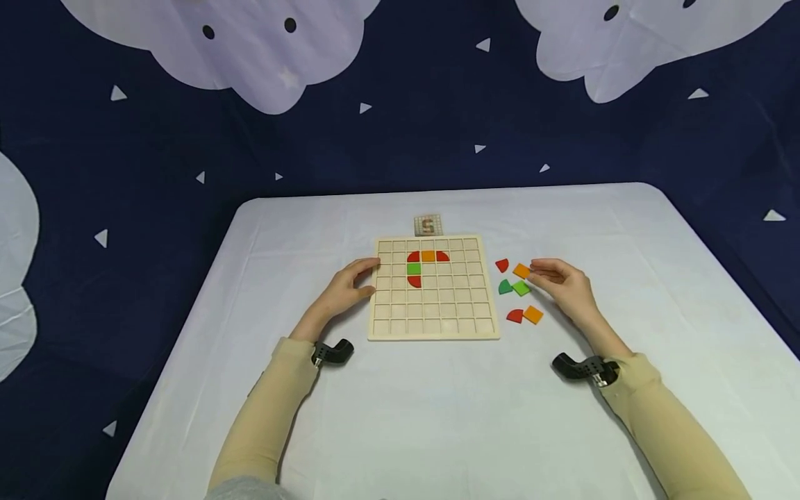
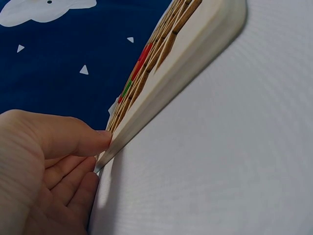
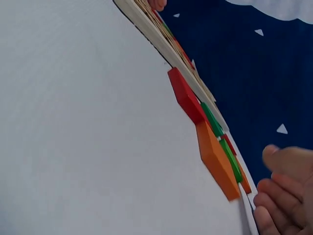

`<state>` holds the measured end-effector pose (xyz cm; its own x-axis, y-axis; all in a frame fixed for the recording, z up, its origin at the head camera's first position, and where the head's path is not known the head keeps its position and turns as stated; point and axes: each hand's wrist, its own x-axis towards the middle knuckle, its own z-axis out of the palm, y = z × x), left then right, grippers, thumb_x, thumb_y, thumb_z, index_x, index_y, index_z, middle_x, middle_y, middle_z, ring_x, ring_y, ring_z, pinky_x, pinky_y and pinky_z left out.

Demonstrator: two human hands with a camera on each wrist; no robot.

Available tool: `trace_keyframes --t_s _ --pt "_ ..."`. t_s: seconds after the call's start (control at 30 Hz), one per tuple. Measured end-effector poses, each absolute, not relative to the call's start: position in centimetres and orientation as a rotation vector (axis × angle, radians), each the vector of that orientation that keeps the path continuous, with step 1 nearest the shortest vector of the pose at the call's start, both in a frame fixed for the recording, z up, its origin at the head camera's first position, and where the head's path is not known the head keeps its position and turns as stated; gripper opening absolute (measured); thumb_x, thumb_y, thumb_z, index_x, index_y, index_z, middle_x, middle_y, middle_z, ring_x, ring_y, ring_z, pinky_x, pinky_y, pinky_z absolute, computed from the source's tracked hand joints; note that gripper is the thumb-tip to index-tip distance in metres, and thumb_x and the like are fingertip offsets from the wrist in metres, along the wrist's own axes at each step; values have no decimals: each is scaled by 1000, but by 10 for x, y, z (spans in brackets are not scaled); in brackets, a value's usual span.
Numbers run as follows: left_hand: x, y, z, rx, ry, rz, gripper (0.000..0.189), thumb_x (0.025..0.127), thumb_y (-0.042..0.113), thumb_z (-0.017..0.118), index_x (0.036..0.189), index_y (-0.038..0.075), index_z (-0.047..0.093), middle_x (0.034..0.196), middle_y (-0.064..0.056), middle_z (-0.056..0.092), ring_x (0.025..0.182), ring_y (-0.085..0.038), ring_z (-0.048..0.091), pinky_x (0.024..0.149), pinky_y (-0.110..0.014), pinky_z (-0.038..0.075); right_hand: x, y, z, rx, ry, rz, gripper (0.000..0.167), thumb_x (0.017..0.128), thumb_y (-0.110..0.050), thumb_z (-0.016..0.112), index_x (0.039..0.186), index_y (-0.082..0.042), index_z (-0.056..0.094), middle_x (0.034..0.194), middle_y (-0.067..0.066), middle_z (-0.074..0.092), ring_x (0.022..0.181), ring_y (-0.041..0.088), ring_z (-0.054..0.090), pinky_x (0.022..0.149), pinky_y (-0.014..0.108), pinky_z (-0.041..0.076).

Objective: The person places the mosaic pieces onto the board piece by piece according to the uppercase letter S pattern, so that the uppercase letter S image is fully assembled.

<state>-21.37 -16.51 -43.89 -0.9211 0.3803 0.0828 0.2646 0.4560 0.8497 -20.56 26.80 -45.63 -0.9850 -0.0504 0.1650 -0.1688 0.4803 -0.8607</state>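
A square wooden grid board [image 1: 434, 332] lies flat on the table. Several coloured tiles sit in its cells: an orange square [image 1: 428, 256], a green square [image 1: 414, 269] and red quarter-rounds [image 1: 414, 281]. At the board's left edge my left hand [image 1: 340, 290] rests with thumb and fingertips against the rim, fingers loosely bent. To the right of the board, my right hand [image 1: 565, 286] hovers by a loose orange square [image 1: 521, 271]. Its fingertips are at that tile's right corner; whether they touch is unclear. The right wrist view shows thumb and fingers [image 3: 288, 196] with no tile between them.
Other loose tiles lie right of the board: a red quarter-round [image 1: 503, 265], a green quarter-round [image 1: 505, 287], a green square [image 1: 521, 287], another red quarter-round [image 1: 515, 316] and an orange square [image 1: 533, 314]. A small pattern card [image 1: 428, 225] lies behind the board on the white-covered table [image 1: 437, 417].
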Motion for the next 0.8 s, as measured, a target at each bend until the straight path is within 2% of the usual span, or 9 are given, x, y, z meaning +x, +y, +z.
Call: trace_keyframes --t_s 0.2,0.33,0.57,0.8 --pt "-217 -167 -445 581 2586 1458 58 84 -5 63 139 -1 43 142 -15 41 131 -29 38 110 -35 29 -212 260 -461 264 -2645 1203 37 86 -22 70 116 0 64 110 16 65 95 28 62 76 10 47" --pt "-216 -167 -445 574 2605 1440 58 84 -5 63 139 -1 43 142 -15 41 131 -28 38 110 -34 29 -213 257 -460 308 -2609 1133 35 85 -16 72 114 2 64 107 17 66 92 30 63 75 14 48" --pt "-215 -166 -442 548 2598 1445 58 84 -4 64 139 0 44 142 -15 41 131 -28 38 110 -35 29 -214 258 -461 356 -2566 1074 31 82 -11 73 110 3 66 103 18 67 89 32 63 78 38 51" --pt "-215 -166 -441 542 2594 1451 58 84 -5 64 139 0 44 143 -16 40 131 -29 38 110 -35 29 -215 258 -464 368 -2563 1048 30 83 -9 72 109 3 67 103 19 67 88 32 63 78 43 48"
